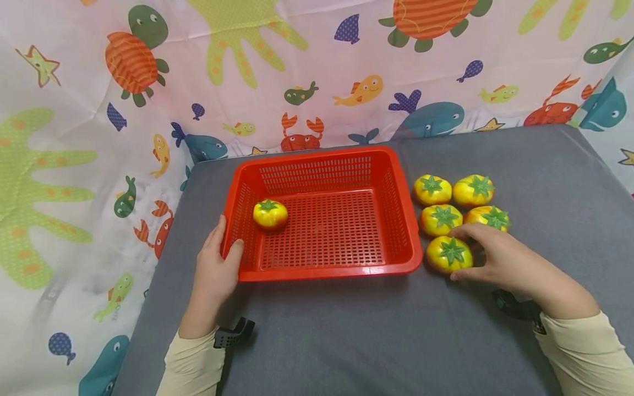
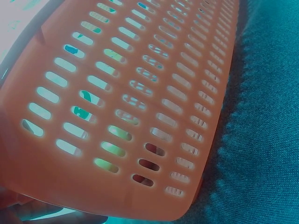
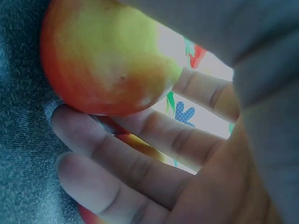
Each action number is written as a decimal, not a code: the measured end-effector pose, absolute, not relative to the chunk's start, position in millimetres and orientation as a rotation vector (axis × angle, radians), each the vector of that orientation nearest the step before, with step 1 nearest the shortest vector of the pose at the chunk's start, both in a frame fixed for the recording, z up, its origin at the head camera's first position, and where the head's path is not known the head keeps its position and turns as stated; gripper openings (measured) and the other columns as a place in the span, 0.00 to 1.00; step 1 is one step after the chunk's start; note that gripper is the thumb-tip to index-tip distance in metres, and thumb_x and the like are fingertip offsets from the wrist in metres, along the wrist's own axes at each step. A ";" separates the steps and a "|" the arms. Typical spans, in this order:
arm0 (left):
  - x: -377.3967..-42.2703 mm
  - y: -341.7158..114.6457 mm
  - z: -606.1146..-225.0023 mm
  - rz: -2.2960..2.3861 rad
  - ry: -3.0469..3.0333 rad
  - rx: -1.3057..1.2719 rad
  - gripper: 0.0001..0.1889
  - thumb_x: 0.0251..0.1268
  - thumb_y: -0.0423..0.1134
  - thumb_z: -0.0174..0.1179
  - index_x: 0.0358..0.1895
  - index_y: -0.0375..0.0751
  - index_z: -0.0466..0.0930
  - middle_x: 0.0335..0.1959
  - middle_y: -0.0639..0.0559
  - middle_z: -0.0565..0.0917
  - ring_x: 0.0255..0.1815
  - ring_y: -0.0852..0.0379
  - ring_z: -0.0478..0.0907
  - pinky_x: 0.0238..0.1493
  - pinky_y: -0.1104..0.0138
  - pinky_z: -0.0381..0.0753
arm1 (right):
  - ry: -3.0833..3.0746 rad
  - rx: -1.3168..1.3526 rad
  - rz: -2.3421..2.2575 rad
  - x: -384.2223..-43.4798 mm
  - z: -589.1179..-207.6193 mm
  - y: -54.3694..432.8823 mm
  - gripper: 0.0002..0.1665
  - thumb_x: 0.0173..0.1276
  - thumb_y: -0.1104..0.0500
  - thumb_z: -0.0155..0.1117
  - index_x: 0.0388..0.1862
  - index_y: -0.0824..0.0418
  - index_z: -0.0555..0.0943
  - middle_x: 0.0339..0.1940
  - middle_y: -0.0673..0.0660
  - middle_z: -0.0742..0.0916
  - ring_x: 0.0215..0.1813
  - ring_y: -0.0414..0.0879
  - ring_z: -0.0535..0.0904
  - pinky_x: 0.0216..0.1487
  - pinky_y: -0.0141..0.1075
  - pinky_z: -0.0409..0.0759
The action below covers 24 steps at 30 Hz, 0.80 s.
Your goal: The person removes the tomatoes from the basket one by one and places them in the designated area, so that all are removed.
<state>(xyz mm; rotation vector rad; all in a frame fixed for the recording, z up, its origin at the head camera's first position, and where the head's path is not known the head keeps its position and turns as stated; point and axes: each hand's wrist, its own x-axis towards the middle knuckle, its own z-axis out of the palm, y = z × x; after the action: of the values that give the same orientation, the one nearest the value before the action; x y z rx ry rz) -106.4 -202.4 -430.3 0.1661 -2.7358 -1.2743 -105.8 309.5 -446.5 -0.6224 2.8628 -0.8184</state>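
A red plastic basket [image 1: 327, 270] with slotted walls sits on the table. My left hand [image 1: 214, 278] grips its left rim, thumb on top and fingers along the outer side. Inside, toward the left wall, lies a yellow-red tomato [image 1: 270, 215] with a green star-shaped top. To the basket's right, my right hand [image 1: 510, 258] holds the nearest tomato [image 1: 446, 258] of a group, thumb at its front and fingers behind. In the right wrist view that tomato [image 3: 107, 60] rests against the fingers, close over the cloth. The left wrist view shows the basket's slotted wall [image 2: 140, 116].
Behind the held tomato, several more sit close together, among them a tomato [image 1: 442, 219] beside the basket and another [image 1: 487, 216] by my right knuckles. Grey cloth [image 1: 346, 335] covers the table. A curtain [image 1: 327, 60] printed with sea animals stands behind and at the left.
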 end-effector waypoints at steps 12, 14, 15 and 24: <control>-106.0 -203.0 -429.5 -1.298 -2.748 0.184 0.38 0.79 0.43 0.55 0.86 0.50 0.50 0.82 0.44 0.65 0.66 0.40 0.78 0.61 0.44 0.82 | 2.851 -0.589 -0.787 -105.8 -444.4 310.1 0.47 0.44 0.45 0.92 0.60 0.62 0.82 0.54 0.56 0.86 0.49 0.48 0.80 0.49 0.45 0.84; -105.5 -203.3 -430.0 -1.302 -2.750 0.191 0.38 0.78 0.43 0.55 0.86 0.50 0.50 0.82 0.44 0.64 0.68 0.40 0.77 0.61 0.44 0.81 | 2.851 -0.596 -0.779 -105.5 -443.8 310.0 0.47 0.44 0.44 0.91 0.60 0.62 0.81 0.54 0.56 0.86 0.50 0.48 0.80 0.50 0.46 0.84; -105.3 -203.4 -430.2 -1.301 -2.752 0.195 0.38 0.78 0.43 0.55 0.86 0.49 0.50 0.82 0.44 0.64 0.68 0.40 0.76 0.61 0.44 0.81 | 2.850 -0.596 -0.777 -105.4 -443.4 310.0 0.47 0.45 0.44 0.91 0.60 0.62 0.81 0.54 0.56 0.86 0.50 0.49 0.80 0.50 0.47 0.84; -105.8 -202.1 -428.2 -1.290 -2.757 0.199 0.38 0.79 0.44 0.54 0.86 0.50 0.50 0.82 0.44 0.64 0.69 0.40 0.75 0.62 0.43 0.81 | 2.877 -0.605 -0.786 -99.5 -436.2 310.9 0.46 0.45 0.46 0.91 0.60 0.62 0.82 0.52 0.55 0.87 0.50 0.50 0.83 0.48 0.48 0.85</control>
<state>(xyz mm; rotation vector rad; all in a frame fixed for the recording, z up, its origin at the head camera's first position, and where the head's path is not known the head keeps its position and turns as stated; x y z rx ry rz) -105.8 -202.1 -428.2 0.1990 -2.7573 -1.2896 -99.5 310.9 -436.2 -0.6045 2.8768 -0.7856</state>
